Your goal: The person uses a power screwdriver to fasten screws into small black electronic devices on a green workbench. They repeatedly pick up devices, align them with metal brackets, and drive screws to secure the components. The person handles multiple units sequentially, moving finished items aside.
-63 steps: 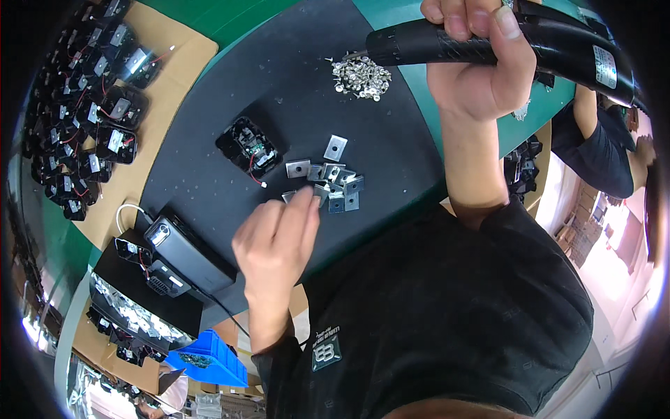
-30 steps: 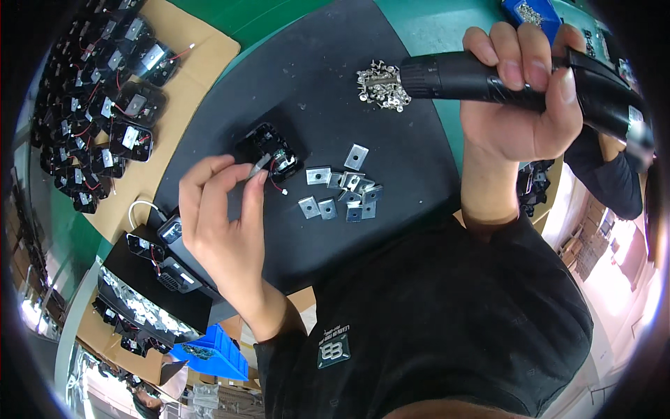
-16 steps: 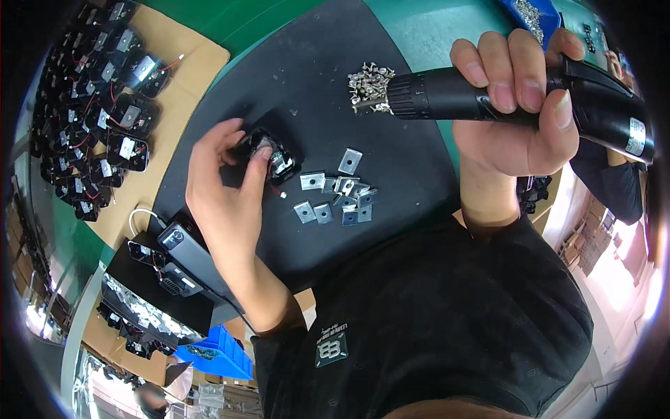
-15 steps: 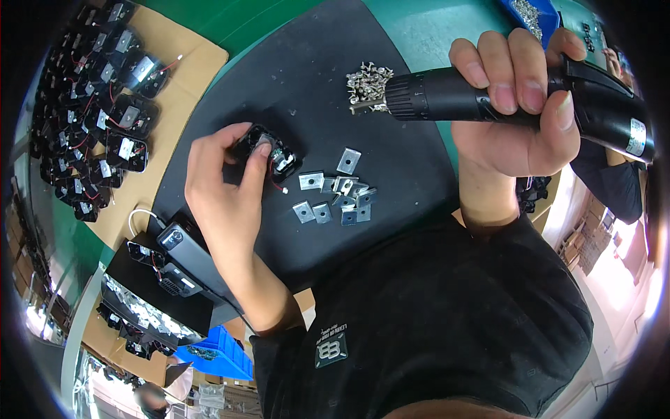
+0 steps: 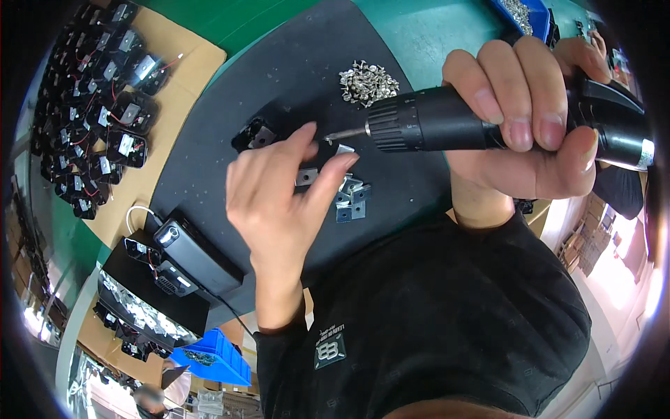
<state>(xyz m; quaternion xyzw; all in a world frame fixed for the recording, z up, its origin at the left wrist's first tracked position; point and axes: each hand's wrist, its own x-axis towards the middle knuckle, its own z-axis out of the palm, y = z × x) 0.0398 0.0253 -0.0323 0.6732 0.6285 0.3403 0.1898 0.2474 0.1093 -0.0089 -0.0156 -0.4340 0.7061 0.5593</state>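
My right hand (image 5: 523, 105) is wrapped round a black electric screwdriver (image 5: 433, 122), whose bit points left over the mat. A small silvery screw (image 5: 328, 140) appears to sit at the bit's tip. My left hand (image 5: 276, 199) is beside that tip, thumb and forefinger apart, with nothing seen between them. Beyond the left hand a black plastic housing (image 5: 244, 133) lies on the mat, a metal plate with a hole (image 5: 262, 137) in it; the hand partly covers it. Loose square metal plates (image 5: 357, 202) lie right of the left hand, some hidden by it.
A pile of screws (image 5: 366, 82) lies on the black mat (image 5: 307, 49). Many black housings with red wires (image 5: 129, 112) stand on cardboard at left. A black power bank-like box (image 5: 195, 251) with a white cable sits near left. Blue bins stand at far right (image 5: 541, 21) and near left (image 5: 223, 356).
My left hand has let go of the housing, leaving it on the mat, and moved right toward the bit. The screwdriver has come left and nearer, its bit away from the screw pile.
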